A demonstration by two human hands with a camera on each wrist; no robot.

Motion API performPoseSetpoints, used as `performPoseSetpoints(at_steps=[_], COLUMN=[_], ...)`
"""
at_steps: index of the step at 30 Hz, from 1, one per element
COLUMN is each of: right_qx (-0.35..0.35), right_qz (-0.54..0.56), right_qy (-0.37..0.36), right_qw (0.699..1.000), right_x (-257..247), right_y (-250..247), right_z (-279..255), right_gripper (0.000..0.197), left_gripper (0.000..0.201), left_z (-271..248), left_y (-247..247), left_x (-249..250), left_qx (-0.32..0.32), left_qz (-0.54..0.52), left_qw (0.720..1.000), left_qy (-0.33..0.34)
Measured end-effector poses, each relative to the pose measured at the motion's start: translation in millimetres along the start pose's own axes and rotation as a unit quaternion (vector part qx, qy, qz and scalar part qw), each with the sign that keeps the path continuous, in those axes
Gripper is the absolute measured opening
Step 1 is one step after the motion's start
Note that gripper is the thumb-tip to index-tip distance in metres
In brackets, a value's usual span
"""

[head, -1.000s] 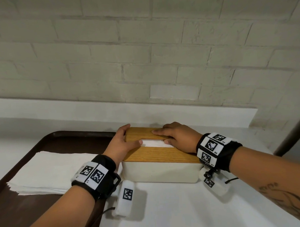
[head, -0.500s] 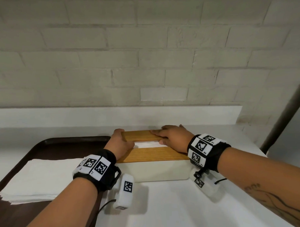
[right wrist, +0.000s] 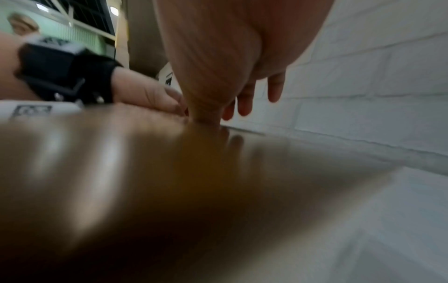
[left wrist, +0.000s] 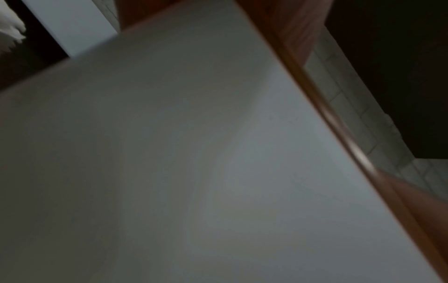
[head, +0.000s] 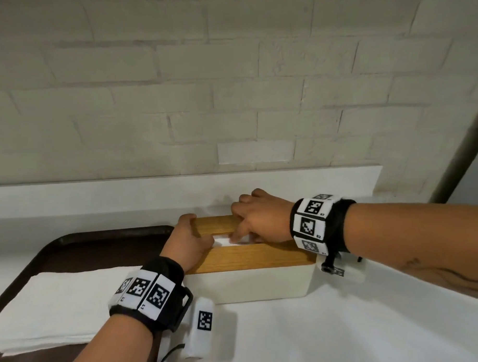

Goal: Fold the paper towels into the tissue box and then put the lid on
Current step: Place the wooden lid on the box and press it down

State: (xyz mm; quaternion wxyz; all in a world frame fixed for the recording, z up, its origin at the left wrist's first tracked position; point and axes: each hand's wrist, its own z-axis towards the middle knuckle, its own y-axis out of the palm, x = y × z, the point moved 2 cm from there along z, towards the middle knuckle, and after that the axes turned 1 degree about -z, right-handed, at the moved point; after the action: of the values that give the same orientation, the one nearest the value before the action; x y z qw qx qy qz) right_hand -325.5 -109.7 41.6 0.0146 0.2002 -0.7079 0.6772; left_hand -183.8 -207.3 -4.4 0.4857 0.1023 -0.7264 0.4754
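The wooden lid [head: 251, 257] sits on the tissue box [head: 252, 286], near the back edge of the surface [head: 346, 326]. My left hand [head: 190, 240] grips the lid's left end. My right hand [head: 263, 220] touches the paper towel [head: 223, 241] in the opening; whether it pinches the towel, I cannot tell. Next, I judge, the lid needs pressing down evenly.

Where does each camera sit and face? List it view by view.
Head: on the head, facing forward and down at the wooden lid on the tissue box; left hand and right hand show.
Left wrist: close against the tissue box side; no fingers clear.
Right wrist: low over the wooden lid, along the right hand; left hand shows.
Shared: all see the wooden lid.
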Motion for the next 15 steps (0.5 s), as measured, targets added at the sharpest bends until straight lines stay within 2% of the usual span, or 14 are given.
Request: performPoseSetpoints(at_steps=[4,7,11,15], right_qx=[-0.008,0.000,0.002,0.023], right_qz=[0.032,0.019,0.003,0.100], right_qy=[0.014,-0.010,-0.042,-0.001], right_qw=[0.999,1.000,0.999,0.995], right_x=[2.0,3.4,5.1,11.0], right_y=[10.2,10.6,13.1,16.4], right_z=[4.1,7.7,11.5,1.6], right_gripper=[0.024,0.015,0.018,0.013], left_gripper=[0.066,0.066,0.067,0.068], left_z=[0.7,1.5,3.2,5.7], left_y=[-0.6,0.1,1.1,2.0], left_x=[-2.0,-2.6,-4.7,-6.7], left_qx=[-0.008,-0.012,-0.017,-0.004], left_qz=[0.003,0.001,-0.013,-0.021], left_qw=[1.000,1.000,1.000,1.000], left_qy=[0.006,0.009,-0.001,0.003])
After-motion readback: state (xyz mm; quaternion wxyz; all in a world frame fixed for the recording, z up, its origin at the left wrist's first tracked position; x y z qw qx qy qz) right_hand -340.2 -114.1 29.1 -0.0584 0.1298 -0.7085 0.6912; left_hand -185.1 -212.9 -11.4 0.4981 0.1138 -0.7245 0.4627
